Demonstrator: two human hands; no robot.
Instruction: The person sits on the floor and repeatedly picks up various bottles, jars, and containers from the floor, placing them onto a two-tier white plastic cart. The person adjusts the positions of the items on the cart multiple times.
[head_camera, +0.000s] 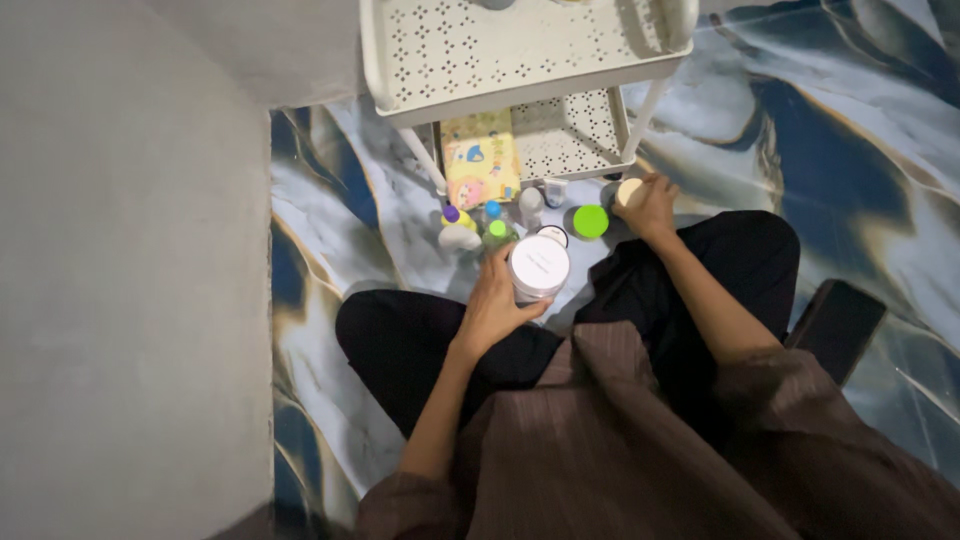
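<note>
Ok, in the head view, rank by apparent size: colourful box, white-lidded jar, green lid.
1. colourful box
2. white-lidded jar, in the left hand; it sits nearer the camera, so it may look oversized
3. green lid

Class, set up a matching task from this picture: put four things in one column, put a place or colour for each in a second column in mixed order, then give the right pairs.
Things
1. white-lidded jar
2. green-lidded container
3. picture book
4. cream-lidded jar

Places or colours
A. under the right hand
B. on the cart's lower shelf
C. held in the left hand
D. on the floor between the two hands

Pairs: 1-C, 2-D, 3-B, 4-A
</note>
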